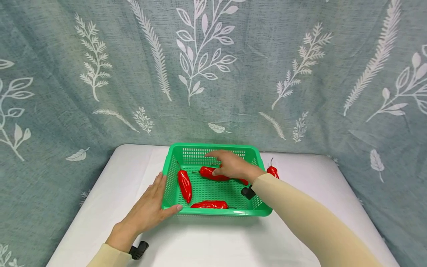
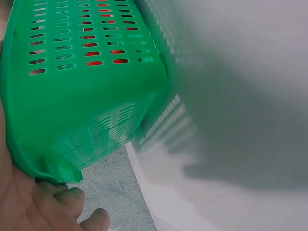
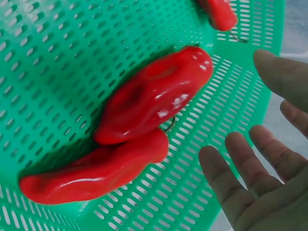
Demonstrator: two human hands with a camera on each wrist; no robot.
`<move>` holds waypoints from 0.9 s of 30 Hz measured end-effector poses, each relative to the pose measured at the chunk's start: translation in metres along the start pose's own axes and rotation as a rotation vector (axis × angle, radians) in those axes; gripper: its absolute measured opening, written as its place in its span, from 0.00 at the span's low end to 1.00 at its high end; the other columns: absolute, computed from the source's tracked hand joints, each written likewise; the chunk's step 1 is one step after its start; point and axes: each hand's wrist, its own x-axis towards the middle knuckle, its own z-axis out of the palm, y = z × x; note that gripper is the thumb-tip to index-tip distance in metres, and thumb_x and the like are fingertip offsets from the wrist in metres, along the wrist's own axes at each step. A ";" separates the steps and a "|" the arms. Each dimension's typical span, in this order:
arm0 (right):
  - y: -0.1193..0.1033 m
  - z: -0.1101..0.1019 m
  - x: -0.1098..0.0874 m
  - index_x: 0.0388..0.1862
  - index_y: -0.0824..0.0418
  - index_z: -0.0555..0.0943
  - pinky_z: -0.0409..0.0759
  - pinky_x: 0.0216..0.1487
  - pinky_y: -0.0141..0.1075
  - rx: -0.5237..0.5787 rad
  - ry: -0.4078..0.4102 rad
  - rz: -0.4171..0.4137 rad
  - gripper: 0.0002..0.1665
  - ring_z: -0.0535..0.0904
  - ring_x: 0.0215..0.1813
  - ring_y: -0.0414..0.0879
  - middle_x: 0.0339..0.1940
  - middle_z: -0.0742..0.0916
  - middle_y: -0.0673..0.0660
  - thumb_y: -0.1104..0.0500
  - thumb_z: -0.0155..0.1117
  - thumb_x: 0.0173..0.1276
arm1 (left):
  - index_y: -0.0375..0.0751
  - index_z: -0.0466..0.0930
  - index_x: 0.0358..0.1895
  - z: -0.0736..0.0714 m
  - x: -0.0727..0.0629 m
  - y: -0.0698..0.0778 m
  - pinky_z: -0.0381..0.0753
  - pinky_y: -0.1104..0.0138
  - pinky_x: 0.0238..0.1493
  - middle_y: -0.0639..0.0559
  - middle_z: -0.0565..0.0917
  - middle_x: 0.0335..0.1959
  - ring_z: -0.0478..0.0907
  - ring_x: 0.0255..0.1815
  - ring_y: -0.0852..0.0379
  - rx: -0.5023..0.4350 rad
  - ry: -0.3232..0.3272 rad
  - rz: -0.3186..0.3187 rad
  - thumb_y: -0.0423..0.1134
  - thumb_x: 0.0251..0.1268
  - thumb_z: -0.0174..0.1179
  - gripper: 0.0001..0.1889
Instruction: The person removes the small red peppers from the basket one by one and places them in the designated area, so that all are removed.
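Basket (image 1: 217,211) holds peppers (image 1: 185,185); outer pepper (image 1: 272,171), off right edge, seemingly remains. Right hand (image 1: 230,164) spread, empty; left hand (image 1: 150,205) uncurled, merely touching basket.

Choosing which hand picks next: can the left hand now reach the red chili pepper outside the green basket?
Probably not directly: the left hand is at the left end of the green basket; the basket and right forearm lie between it and the red chili pepper.

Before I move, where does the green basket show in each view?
Head: the green basket sits below centre on the white tabletop.
Left wrist: its outer wall fills the upper left.
Right wrist: its inside fills most of the picture.
Shared landmark: red peppers, showing only as red through slots from the left wrist.
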 end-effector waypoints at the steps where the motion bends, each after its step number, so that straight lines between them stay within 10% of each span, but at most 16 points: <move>1: 0.001 0.002 0.003 0.80 0.49 0.72 0.77 0.73 0.49 -0.015 -0.006 0.003 0.42 0.75 0.75 0.57 0.79 0.76 0.54 0.58 0.76 0.69 | 0.30 0.43 0.86 0.000 0.000 0.000 0.54 0.41 0.84 0.36 0.44 0.88 0.47 0.88 0.37 0.000 0.000 -0.002 0.77 0.66 0.57 0.64; 27: 0.017 0.038 0.027 0.81 0.52 0.70 0.71 0.79 0.52 -0.106 -0.055 0.023 0.45 0.72 0.78 0.57 0.77 0.77 0.60 0.61 0.77 0.67 | 0.33 0.41 0.86 0.002 0.001 -0.005 0.57 0.41 0.84 0.39 0.41 0.89 0.51 0.87 0.35 -0.008 -0.004 -0.009 0.78 0.65 0.57 0.64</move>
